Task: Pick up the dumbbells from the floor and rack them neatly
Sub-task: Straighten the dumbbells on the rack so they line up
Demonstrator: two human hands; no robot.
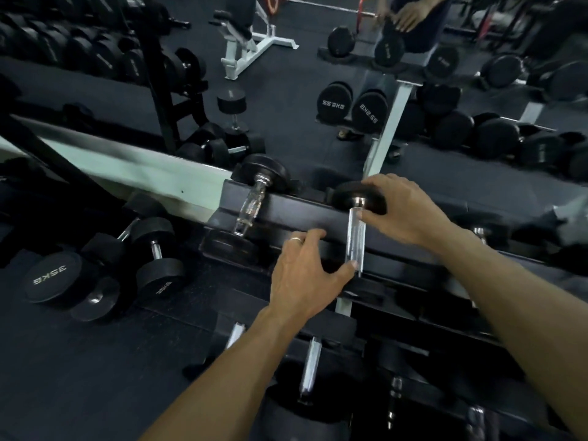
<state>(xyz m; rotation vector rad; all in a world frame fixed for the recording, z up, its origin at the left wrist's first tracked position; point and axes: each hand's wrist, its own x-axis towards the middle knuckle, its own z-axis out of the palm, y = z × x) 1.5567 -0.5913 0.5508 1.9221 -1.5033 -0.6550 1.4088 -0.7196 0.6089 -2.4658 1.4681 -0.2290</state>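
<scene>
Two bare forearms reach forward over a black dumbbell rack [286, 214]. The left hand [305, 275], wearing a ring, cups the near head of a chrome-handled dumbbell [355, 243] lying across the top tier; the right hand [401, 208] grips its far head. Another racked dumbbell [253, 202] sits just left. Floor dumbbells [105, 278] lie farther left, a mirror [286, 90] behind

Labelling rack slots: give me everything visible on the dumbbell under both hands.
The black round-headed dumbbell with a chrome knurled handle lies across the dark top rack rail, handle running away from the camera. Its far head sits under the right hand, whose fingers drape over it. The left hand rests at the near end, thumb against the handle. Near head mostly hidden. No weight marking visible.
</scene>
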